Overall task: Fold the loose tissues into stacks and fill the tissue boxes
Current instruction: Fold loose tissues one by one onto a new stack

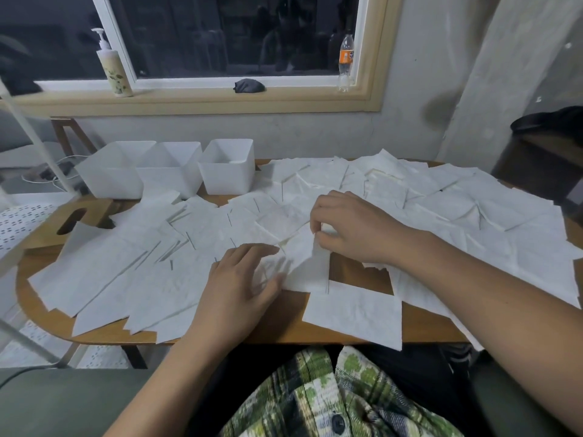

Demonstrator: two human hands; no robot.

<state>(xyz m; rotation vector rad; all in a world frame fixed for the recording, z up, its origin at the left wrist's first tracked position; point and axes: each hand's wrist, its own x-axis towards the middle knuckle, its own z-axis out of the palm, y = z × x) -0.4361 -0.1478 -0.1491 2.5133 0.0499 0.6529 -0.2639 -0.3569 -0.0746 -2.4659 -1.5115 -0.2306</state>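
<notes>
Wooden surface (284, 329) by the window, rounded at its left end, almost wholly covered with loose tissues (473, 216): white squares, flat and overlapping, spread from the left edge to the far right, some hanging past the near edge. One bare brown patch shows in the middle, just under the right wrist. Right hand (350, 228) reaches in over the pile, its grip clamped on a tissue (307, 263): thumb and fingertips pinch the top corner, and the sheet rises off the pile and slopes down toward the person. Left hand (243, 285) sits just left of that sheet, its grip apart, fingers splayed over the tissues beneath and blurred; cannot tell whether they press down or hover. A single flat tissue (353, 316) lies at the near edge, in front of the bare patch. Three white tissue boxes (225, 171) stand in a row at the far left of the surface, tops open, side by side and touching or nearly so; the rightmost shows only its white inside walls. A wooden lid (72, 219) with an oval slot lies near the left end, partly under tissues. On the windowsill (195, 102): a pump bottle (113, 70) at left, a dark bundle (249, 86) in the middle, a soft-drink bottle (346, 63) with an orange label at right. Green plaid shirt (315, 398) at the bottom of view.
</notes>
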